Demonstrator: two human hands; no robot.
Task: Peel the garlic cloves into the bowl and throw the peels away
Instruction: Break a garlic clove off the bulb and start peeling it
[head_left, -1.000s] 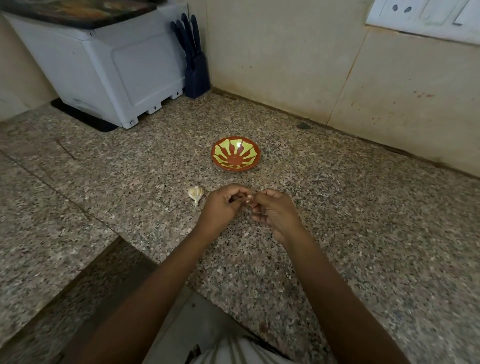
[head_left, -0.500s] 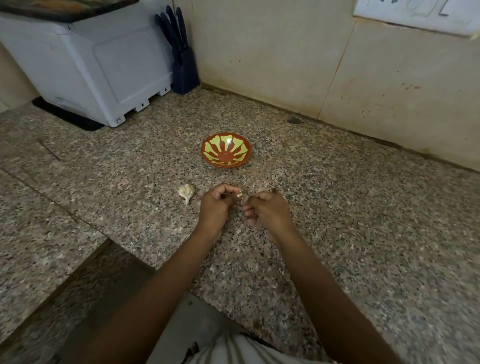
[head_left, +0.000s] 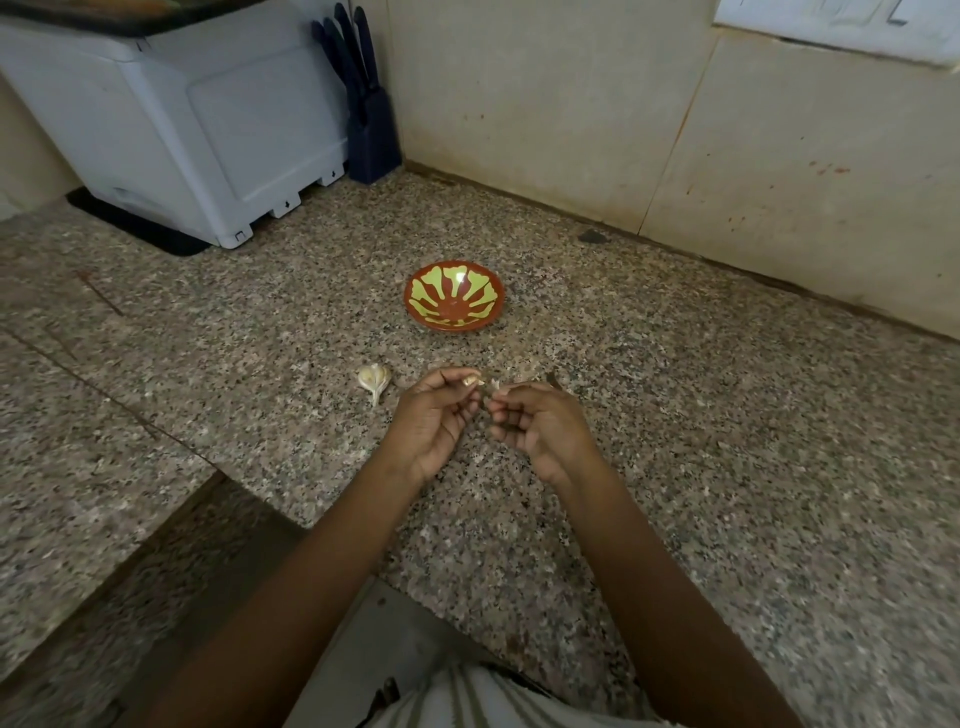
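1. Head view: a small, partly skinned garlic clove (head_left: 470, 382) is pinched between the thumb and fingertips of the left hand (head_left: 435, 418), held just above the speckled brown granite tabletop (head_left: 675, 415).
2. A tiny pale flake of peel (head_left: 495, 385) is pinched at the curled fingertips of the right hand (head_left: 541, 428); the flake is too small to be told more exactly.
3. The two hands are held just beside each other, with a narrow gap between their fingertips.
4. A white papery garlic bulb piece (head_left: 374, 379) is seen lying on the tabletop, just left of the left hand.
5. A round red bowl with yellow-green petal markings (head_left: 415, 306) is set beyond the hands, near them but apart.
6. A white plastic appliance (head_left: 197, 119) and a dark blue knife block (head_left: 371, 135) are placed against the beige tiled wall (head_left: 571, 104).
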